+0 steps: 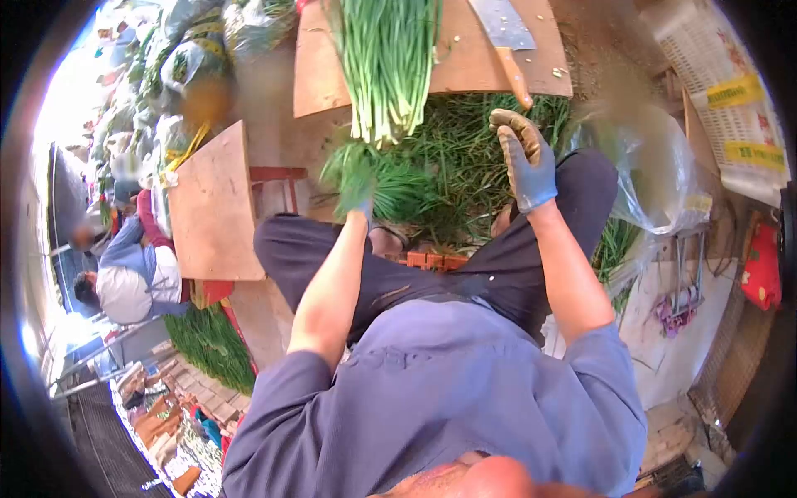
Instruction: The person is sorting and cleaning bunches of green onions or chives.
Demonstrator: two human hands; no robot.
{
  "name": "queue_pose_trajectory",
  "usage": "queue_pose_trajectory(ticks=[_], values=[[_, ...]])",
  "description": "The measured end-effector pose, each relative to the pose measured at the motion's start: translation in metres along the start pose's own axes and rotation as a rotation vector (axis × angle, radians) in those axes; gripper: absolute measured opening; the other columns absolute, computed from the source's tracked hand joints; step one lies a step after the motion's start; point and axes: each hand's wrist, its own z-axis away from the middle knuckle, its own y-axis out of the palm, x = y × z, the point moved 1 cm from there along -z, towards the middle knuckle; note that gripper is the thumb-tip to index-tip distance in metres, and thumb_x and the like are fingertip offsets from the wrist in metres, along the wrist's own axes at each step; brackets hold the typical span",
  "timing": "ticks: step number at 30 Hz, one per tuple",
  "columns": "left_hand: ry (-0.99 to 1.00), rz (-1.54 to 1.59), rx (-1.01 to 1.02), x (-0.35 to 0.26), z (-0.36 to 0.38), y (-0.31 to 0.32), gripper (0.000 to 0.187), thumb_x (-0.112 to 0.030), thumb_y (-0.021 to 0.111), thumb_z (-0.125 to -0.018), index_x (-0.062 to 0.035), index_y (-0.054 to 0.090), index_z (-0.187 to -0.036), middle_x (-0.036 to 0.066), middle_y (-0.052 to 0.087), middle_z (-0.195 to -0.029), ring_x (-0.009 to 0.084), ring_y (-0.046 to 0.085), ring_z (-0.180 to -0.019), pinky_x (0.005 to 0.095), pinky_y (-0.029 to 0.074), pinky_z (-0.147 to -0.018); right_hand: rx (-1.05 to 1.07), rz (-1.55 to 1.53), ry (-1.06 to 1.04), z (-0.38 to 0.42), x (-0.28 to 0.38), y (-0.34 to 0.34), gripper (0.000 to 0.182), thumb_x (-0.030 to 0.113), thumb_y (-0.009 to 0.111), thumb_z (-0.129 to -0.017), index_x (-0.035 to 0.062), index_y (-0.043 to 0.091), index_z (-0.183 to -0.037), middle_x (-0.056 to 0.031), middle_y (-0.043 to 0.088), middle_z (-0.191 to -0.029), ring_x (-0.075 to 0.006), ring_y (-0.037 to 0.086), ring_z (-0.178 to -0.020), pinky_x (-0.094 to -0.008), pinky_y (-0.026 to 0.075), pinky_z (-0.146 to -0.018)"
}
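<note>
The left hand grips blurry greens at eleven o'clock. The right hand is empty, fingers bent, at two — a bump could knock the knife, poking past the worktop at one, down.

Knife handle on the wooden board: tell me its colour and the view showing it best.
The knife handle is orange-brown; it shows in the head view.

Greens on bd, knife to R
</note>
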Motion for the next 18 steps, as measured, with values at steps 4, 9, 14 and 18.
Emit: queue_pose_trajectory(ticks=[4,9,14,18], values=[[-0.302,0.537,0.223,-0.077,0.036,-0.021,0.050,-0.027,0.060,-0.093,-0.0057,0.049,-0.137,0.011,0.054,-0.136,0.0244,0.055,-0.117,0.0375,0.049,-0.094,0.044,0.228,-0.150,0.010,0.013,0.004,0.023,0.008,0.058,-0.097,0.0002,0.064,-0.118,-0.0054,0.066,-0.111,-0.0111,0.060,-0.102,-0.0244,0.046,-0.091],[-0.449,0.841,0.098,-0.099,0.032,-0.069,0.048,-0.017,0.069,-0.085,-0.0056,0.054,-0.130,0.009,0.059,-0.126,0.0217,0.060,-0.107,0.0361,0.053,-0.085,0.101,0.320,-0.104,0.009,0.017,0.009,0.022,0.009,0.056,-0.097,0.0032,0.065,-0.117,-0.0068,0.067,-0.110,-0.0114,0.061,-0.100,-0.0251,0.047,-0.088],[-0.047,0.745,-0.070,-0.162,0.082,-0.178,0.034,-0.024,0.067,-0.088,-0.0005,0.066,-0.112,0.014,0.068,-0.110,0.0242,0.067,-0.096,0.0351,0.055,-0.085,0.178,0.239,-0.139,0.060,0.013,0.037,0.022,0.010,0.058,-0.095,0.0018,0.066,-0.114,-0.0086,0.067,-0.106,-0.0142,0.062,-0.099,-0.0278,0.048,-0.088],[-0.046,0.936,0.044,-0.255,0.111,-0.268,0.032,-0.023,0.065,-0.089,0.0020,0.068,-0.109,0.014,0.068,-0.112,0.0225,0.065,-0.103,0.0363,0.052,-0.092,0.333,0.407,-0.284,0.086,0.015,0.066,0.024,0.015,0.061,-0.093,0.0024,0.066,-0.113,-0.0130,0.068,-0.105,-0.0231,0.065,-0.099,-0.0327,0.049,-0.089]])
